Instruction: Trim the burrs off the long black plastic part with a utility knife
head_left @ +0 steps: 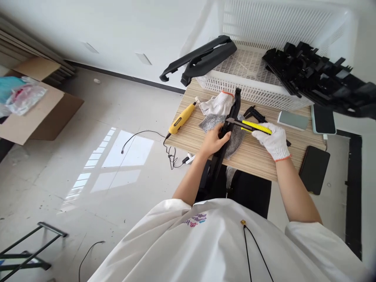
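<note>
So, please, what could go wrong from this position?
The yellow tool, which looks like a knife, could slip into the bare left hand near its tip; only the right hand is gloved. The black strip juts past the table's edge, so it might twist. The dark phone at the right edge might fall.

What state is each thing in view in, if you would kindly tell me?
Left hand: bare, gripping the black plastic strip.
Right hand: gloved, closed around the utility knife.
Black plastic strip: held over the grey cloth.
Spare glove: unworn, lying crumpled.
Yellow power tool: lying down, cord attached.
Caliper: lying down, unheld.
Lower phone: screen dark.
White basket: open, black plastic parts jutting past its rim.
Cardboard box: open, bags inside.
</note>
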`<action>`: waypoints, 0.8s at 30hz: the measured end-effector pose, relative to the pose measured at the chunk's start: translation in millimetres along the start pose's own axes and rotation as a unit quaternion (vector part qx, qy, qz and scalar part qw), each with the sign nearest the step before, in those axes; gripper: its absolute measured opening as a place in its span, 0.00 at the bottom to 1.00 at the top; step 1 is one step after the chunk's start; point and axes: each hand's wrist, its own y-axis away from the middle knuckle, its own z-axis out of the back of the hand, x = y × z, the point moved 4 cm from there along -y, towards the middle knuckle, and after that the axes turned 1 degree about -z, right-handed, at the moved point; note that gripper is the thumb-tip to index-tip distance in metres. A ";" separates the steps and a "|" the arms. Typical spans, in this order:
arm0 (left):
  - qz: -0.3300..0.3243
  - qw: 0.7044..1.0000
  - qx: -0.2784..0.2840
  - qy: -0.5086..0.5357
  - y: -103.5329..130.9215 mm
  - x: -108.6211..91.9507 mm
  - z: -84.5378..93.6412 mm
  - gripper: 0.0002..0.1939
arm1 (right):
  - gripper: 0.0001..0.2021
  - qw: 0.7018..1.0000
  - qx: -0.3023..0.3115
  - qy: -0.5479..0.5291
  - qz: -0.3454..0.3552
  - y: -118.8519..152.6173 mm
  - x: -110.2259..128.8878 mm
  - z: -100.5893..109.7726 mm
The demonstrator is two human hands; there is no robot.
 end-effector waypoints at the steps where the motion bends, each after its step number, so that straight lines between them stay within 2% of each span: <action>1: 0.005 1.000 0.007 -0.001 0.6 -0.8 0.9 0.15 | 0.15 1.000 0.005 0.012 0.003 1.7 1.1 0.1; 4: 0.014 0.999 0.042 -0.018 1.2 -3.8 1.6 0.14 | 0.14 0.998 0.050 0.033 -0.008 5.5 1.1 -2.0; 7: 0.015 0.998 0.063 -0.024 -0.8 -5.9 1.0 0.14 | 0.16 0.998 0.032 0.049 -0.012 6.4 -1.3 0.1; 10: 0.030 0.998 0.062 -0.014 -4.5 -3.6 0.5 0.14 | 0.17 0.998 0.035 0.048 -0.017 3.5 -4.8 0.0; 15: 0.028 0.998 0.064 -0.008 -8.4 -1.6 1.1 0.12 | 0.15 0.994 0.051 0.092 0.039 -7.8 -1.7 0.1; 18: 0.028 0.997 0.077 -0.009 -8.7 -2.3 1.2 0.12 | 0.16 0.995 0.068 0.070 0.028 -10.5 -2.6 -0.6; 20: 0.034 0.996 0.079 -0.008 -8.8 -2.3 1.1 0.14 | 0.16 0.996 0.063 0.063 0.026 -10.3 -3.4 -0.8; 24: 0.046 0.996 0.081 -0.005 -9.7 -1.3 -0.3 0.16 | 0.16 0.998 0.015 0.059 -0.002 -10.9 -4.9 1.6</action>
